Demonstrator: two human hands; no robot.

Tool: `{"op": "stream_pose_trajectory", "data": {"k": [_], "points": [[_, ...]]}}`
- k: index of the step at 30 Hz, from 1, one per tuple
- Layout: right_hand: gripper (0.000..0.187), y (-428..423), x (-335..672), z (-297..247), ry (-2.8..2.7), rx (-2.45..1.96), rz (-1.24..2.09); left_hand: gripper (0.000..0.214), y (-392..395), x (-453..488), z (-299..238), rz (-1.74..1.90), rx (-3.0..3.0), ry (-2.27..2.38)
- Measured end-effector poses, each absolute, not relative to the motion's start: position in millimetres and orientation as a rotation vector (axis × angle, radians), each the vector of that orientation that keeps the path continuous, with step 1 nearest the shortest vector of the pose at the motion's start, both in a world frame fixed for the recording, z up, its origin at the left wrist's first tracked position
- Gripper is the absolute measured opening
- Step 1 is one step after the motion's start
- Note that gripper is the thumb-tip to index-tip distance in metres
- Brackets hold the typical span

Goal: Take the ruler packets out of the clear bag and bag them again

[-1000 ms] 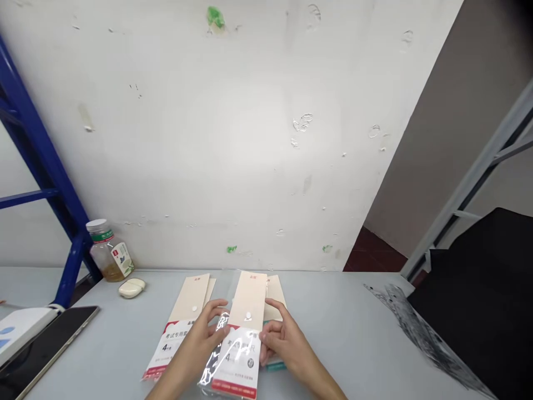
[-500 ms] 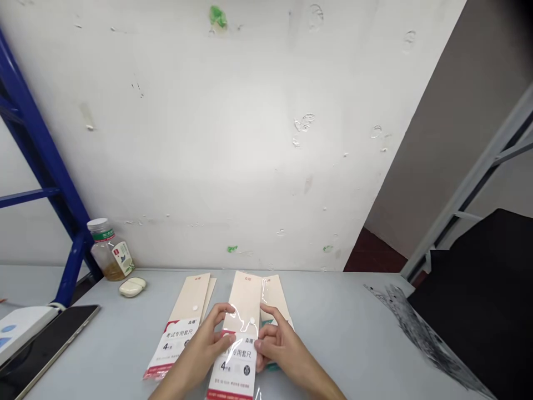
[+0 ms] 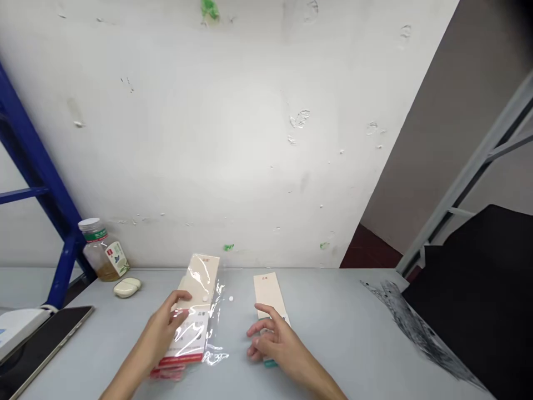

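Observation:
My left hand (image 3: 161, 329) grips a ruler-set packet (image 3: 201, 286) by its left edge, thumb on the front. The packet has a cream top, a white label with a red band, and a loose clear plastic sleeve. Beneath it lie other red-banded packets (image 3: 167, 372), mostly hidden. My right hand (image 3: 277, 336) is empty, its fingers apart and half curled, over another cream packet (image 3: 268, 289) with green at its lower end. That packet's label is largely covered by the hand.
On the left of the grey table (image 3: 333, 328) stand a jar (image 3: 104, 253) of amber liquid, a cream oval case (image 3: 127, 287) and a dark phone-like slab (image 3: 45, 344). A white wall rises behind. Black cloth (image 3: 478, 300) and crumpled dark film (image 3: 408, 316) lie at right.
My left hand has carried the red-banded packet leftward from the middle onto the left packets. My right hand has let go of it, and its fingers have spread.

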State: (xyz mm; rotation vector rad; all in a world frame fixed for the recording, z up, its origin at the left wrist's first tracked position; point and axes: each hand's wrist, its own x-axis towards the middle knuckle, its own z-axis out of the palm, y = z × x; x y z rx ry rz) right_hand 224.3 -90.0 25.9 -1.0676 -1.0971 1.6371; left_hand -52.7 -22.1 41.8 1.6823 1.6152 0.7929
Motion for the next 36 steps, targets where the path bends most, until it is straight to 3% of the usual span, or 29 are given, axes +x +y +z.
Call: {"op": "stream_pose_trajectory", "data": {"k": [5,10,15,21,27,36], "points": [[0.056,-91,226,26,-1.135,-1.075,1.607,0.024,-7,-78,31,0.787,1.911,1.844],[0.041,-90,227,25,-1.194,-1.151,1.533,0.036,-6,-83,20,0.548,2.131,2.011],[0.037,-89,229,23,-1.242,-1.198,1.485,0.039,-13,-73,30,0.293,2.130,2.161],[0.031,-88,232,24,-1.424,-1.367,1.243,0.037,-22,-52,38,0.260,2.204,2.078],[0.034,-85,251,32,-1.574,-1.619,0.955,0.043,-24,-40,33,0.318,2.309,2.030],[0.053,-87,279,36,-1.645,-1.863,1.052,0.039,-53,4,32,0.259,2.468,1.394]]}}
